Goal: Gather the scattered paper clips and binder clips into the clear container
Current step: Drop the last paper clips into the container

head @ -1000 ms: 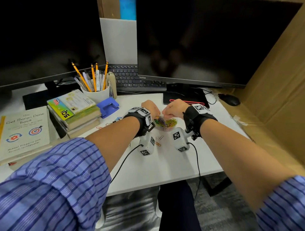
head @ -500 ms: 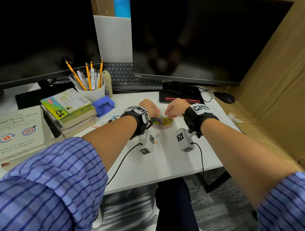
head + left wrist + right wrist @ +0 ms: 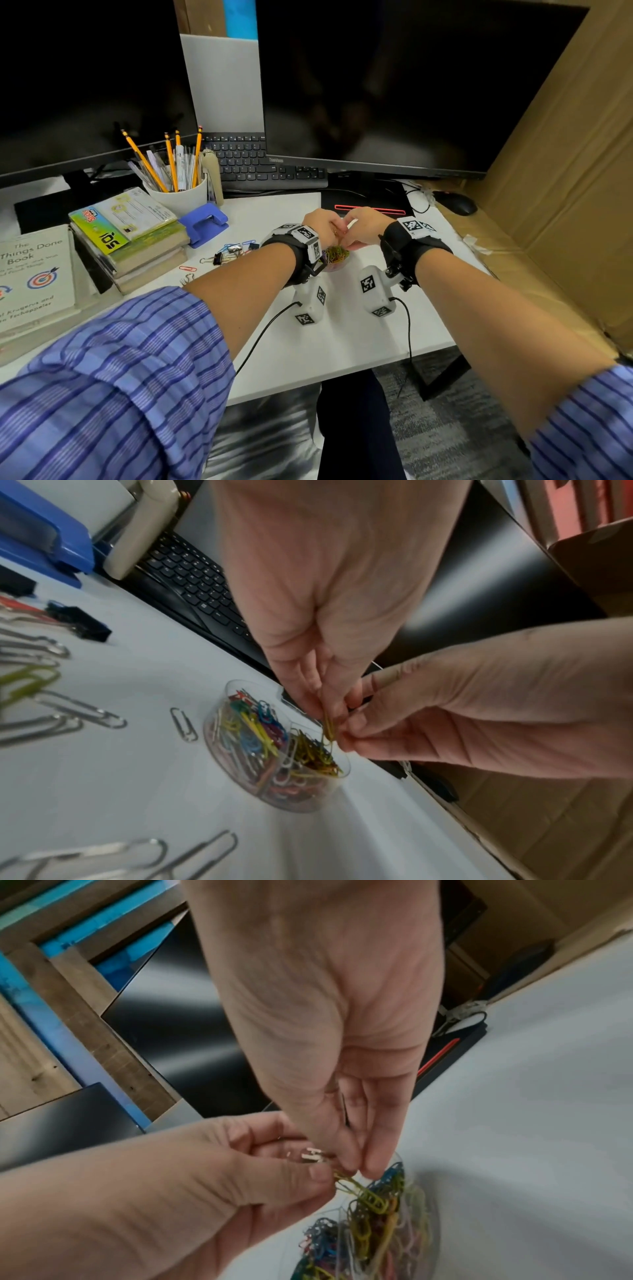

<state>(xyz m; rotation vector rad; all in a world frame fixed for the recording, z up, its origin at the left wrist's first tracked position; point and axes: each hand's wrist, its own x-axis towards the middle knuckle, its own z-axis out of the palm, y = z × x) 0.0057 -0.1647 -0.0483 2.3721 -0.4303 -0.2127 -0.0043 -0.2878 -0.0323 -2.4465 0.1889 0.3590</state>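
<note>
Loose paper clips point(image 3: 80, 714) and binder clips point(image 3: 226, 254) are lying on the desk point(image 3: 342, 339) left of the clear container point(image 3: 274, 753). Above its far rim, the left hand point(image 3: 320, 228) and right hand point(image 3: 363, 228) are meeting, both sets of fingertips pinching one yellow paper clip point(image 3: 329, 727) hanging between them.

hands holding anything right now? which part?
Both hands pinch one yellow paper clip over the container: left hand at its upper end, right hand at its lower end.
</note>
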